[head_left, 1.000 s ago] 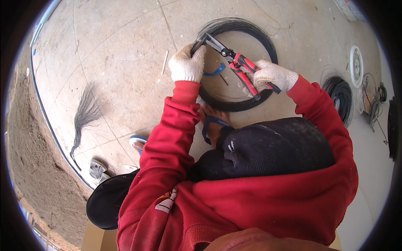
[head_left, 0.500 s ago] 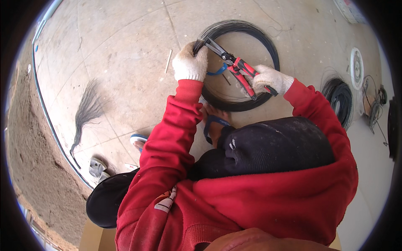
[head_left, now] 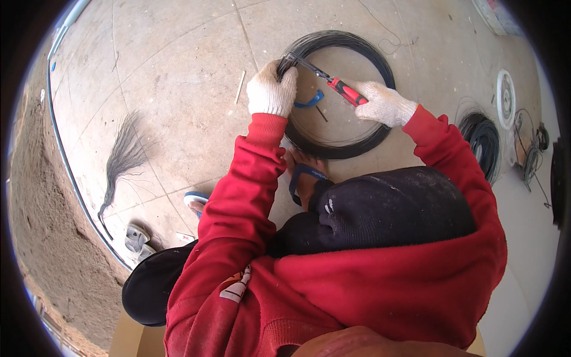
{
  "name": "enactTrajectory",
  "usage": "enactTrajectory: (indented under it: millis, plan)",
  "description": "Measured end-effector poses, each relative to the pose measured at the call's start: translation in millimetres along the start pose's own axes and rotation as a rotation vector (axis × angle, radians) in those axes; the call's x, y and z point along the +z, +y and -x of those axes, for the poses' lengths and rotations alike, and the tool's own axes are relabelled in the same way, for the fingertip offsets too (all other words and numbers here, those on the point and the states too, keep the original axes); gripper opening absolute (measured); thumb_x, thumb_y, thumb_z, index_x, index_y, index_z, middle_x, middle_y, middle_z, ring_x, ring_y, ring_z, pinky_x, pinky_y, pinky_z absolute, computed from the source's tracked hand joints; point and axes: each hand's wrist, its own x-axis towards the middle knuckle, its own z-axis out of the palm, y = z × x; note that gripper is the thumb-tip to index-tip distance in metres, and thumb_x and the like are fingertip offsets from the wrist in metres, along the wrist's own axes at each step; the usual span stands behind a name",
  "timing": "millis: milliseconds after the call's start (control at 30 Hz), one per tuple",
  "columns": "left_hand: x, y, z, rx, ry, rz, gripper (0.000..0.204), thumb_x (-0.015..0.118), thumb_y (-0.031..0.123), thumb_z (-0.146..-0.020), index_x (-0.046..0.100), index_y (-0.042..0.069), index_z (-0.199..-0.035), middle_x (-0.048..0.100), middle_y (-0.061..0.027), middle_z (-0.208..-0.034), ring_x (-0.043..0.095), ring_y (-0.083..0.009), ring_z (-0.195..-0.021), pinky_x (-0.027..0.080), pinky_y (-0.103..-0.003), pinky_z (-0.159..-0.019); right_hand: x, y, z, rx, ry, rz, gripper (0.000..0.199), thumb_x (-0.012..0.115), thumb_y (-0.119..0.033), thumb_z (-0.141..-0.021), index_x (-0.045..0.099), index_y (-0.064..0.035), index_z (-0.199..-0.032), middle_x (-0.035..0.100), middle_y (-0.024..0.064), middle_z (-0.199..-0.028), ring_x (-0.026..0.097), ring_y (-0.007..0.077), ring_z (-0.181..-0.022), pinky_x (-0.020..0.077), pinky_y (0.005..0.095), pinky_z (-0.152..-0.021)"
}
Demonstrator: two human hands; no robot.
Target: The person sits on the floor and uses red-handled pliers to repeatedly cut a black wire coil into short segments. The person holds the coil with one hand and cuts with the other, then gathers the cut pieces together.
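A large coil of dark thin wire (head_left: 383, 71) lies on the tiled floor in front of me. My left hand (head_left: 272, 90), in a pale knitted glove, is closed round the coil's left side. In my gloved right hand (head_left: 383, 104) are long-bladed snips (head_left: 345, 91) with red and black handles. The handles are squeezed together, and the jaws reach the wire strands just beside my left fingers. Inside the ring lie a blue strip (head_left: 310, 100) and a short dark stick (head_left: 322, 113).
A splayed bundle of cut wires (head_left: 124, 152) lies at left, near grey shoes (head_left: 137, 237) and a long pipe (head_left: 55, 137). At right are another wire coil (head_left: 483, 143), a white ring-shaped reel (head_left: 506, 100) and tangled wire (head_left: 530, 157). A thin pale stick (head_left: 239, 87) lies left of my glove.
The snips' handles have gone from spread apart to squeezed together, and their blades have closed at the wires. My left hand has stayed on the coil.
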Motion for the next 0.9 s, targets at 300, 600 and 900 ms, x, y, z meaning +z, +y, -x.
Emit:
enactTrajectory:
  millis: [300,600,900]
  plan:
    - [7.0,-11.1,2.9,0.062,0.037,0.068,0.025,0.07,0.025,-0.08,0.072,0.004,-0.094,0.069,-0.0191,-0.079,0.069,-0.0334,-0.074,0.053,-0.038,-0.068,-6.5,-36.3,-13.3,0.071,-0.064,0.134,0.075,0.061,-0.023,-0.072,0.041,-0.0066,-0.143,0.057,0.0146,-0.078,0.059,0.0277,-0.07,0.0472,0.0366,-0.068]
    - [3.7,-10.2,3.5,0.0,0.014,0.076,0.025,0.069,0.024,-0.08,0.071,0.003,-0.094,0.068,-0.0194,-0.079,0.069,-0.0341,-0.075,0.053,-0.038,-0.069,7.3,-40.2,-23.5,0.184,-0.022,0.172,0.054,0.065,-0.028,-0.07,0.052,0.0004,-0.114,0.063,0.0194,-0.083,0.064,0.0299,-0.077,0.0489,0.0409,-0.069]
    - [2.8,-7.3,8.4,0.048,0.047,0.041,0.026,0.068,0.018,-0.081,0.069,0.005,-0.104,0.069,-0.0181,-0.087,0.068,-0.0358,-0.083,0.053,-0.04,-0.075,18.0,-26.1,-32.2,0.152,0.003,0.032,0.06,0.067,-0.028,-0.07,0.053,-0.0082,-0.125,0.063,0.0177,-0.09,0.064,0.0317,-0.081,0.0497,0.0411,-0.071]
